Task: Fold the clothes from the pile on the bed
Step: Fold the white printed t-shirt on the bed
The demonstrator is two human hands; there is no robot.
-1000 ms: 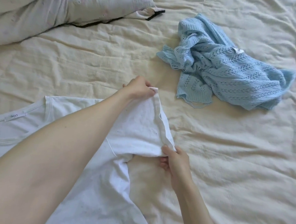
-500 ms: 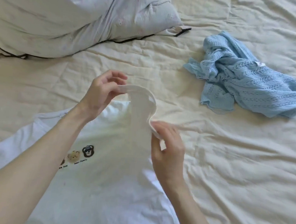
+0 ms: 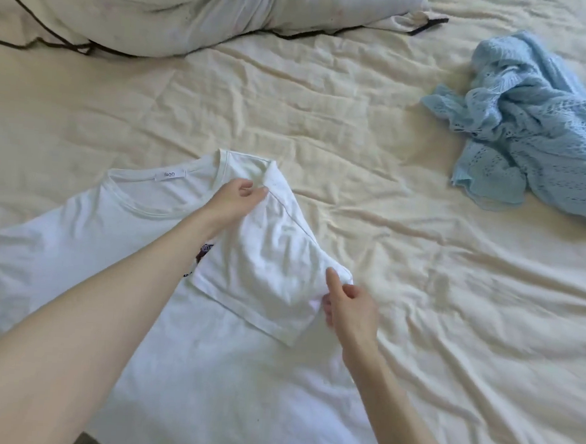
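Observation:
A white T-shirt [image 3: 118, 245] lies face up on the bed, neckline away from me, with a small dark print partly hidden under my left forearm. Its right sleeve [image 3: 268, 271] is folded inward over the chest. My left hand [image 3: 236, 199] pinches the cloth at the shoulder seam by the collar. My right hand [image 3: 348, 309] holds the folded edge near the underarm, with the index finger straight on the cloth and the other fingers curled at the edge. A crumpled light blue knit garment [image 3: 537, 133] lies at the far right.
A pale pillow [image 3: 181, 12] with dark piping lies across the far left. The cream bedsheet [image 3: 325, 114] is wrinkled all around. The bed's near edge shows at the bottom left.
The sleeve, lifted in the air between both hands half a second ago, now lies folded flat over the shirt's chest. Both hands have come down to the fold line.

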